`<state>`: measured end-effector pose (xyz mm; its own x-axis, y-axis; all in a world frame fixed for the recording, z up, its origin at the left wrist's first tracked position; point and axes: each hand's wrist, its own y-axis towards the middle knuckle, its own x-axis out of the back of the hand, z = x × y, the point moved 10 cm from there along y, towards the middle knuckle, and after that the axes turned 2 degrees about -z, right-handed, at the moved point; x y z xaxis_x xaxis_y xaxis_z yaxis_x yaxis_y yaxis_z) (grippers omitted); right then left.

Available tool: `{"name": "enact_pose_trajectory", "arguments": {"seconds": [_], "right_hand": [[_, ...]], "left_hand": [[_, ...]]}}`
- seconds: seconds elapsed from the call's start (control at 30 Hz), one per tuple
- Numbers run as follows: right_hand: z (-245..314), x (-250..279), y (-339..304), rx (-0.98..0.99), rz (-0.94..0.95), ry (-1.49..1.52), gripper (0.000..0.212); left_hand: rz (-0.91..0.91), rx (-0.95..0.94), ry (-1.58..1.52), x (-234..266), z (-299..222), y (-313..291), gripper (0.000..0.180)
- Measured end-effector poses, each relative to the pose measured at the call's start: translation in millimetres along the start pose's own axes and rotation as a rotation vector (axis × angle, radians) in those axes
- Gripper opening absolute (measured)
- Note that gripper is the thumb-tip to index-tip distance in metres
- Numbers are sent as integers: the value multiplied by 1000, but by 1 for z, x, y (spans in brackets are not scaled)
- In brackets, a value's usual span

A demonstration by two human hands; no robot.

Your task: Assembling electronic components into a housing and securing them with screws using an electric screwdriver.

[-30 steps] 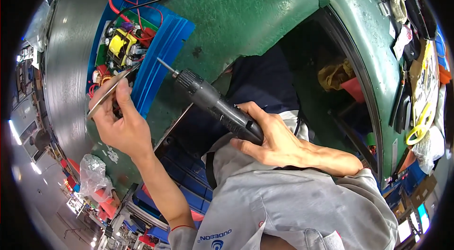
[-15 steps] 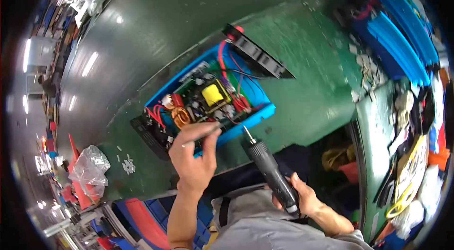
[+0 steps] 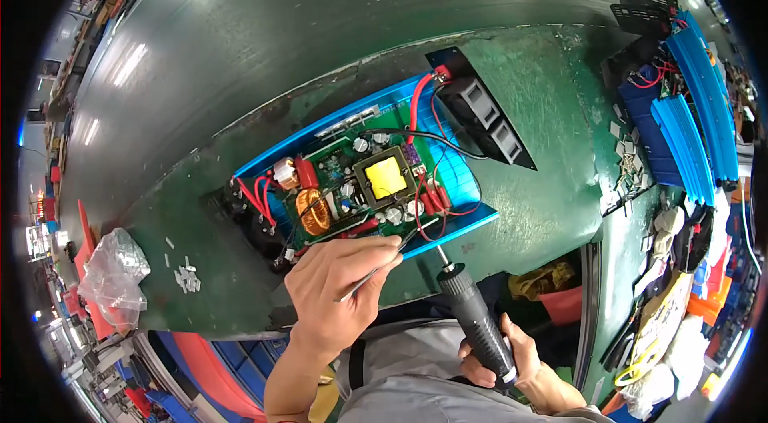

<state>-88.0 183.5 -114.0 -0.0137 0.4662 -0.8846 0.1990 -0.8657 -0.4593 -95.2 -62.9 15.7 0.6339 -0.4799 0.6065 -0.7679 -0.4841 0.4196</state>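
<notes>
An open blue metal housing lies on the green bench, with a circuit board inside that carries a yellow-topped transformer and a copper coil. My left hand is closed on thin metal tweezers, whose tips reach over the housing's near wall. In my right hand is a black electric screwdriver. Its bit points at the outside of that near wall; whether it touches, I cannot tell. A black end panel with grey sockets leans off the housing's right end, joined by red and black wires.
Small pale pieces lie on the left, near a clear plastic bag. Several flat metal pieces are scattered at the right, beside more blue housings. Yellow-handled scissors lie at the lower right.
The view has shifted, and the housing appears farther right. My left hand has moved right along the near wall with the tweezers. The screwdriver bit is now at the wall, lower in the view.
</notes>
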Motion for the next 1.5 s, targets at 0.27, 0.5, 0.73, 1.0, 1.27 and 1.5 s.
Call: {"name": "enact_pose_trajectory", "arguments": {"seconds": [0.27, 0.5, 0.73, 1.0, 1.27, 1.5], "right_hand": [[-20, 26, 12, 23, -31, -365, 68], [8, -5, -10, 196, -365, -568, 50], [-7, 14, 7, 4, -236, -639, 69], [14, 17, 0, 143, -342, -616, 61], [13, 13, 0, 146, -374, -731, 82], [16, 19, 0, 186, -456, -805, 102]], "left_hand": [[-12, 13, 114, 10, -3, -12, 11], [33, -224, 42, -1, -41, 4, 19], [-187, -62, -350, 35, -15, -11, 22], [249, -42, 397, -19, -16, 8, 36], [322, -116, 469, -28, -17, -1, 37], [415, -117, 487, -30, -16, 7, 36]]}}
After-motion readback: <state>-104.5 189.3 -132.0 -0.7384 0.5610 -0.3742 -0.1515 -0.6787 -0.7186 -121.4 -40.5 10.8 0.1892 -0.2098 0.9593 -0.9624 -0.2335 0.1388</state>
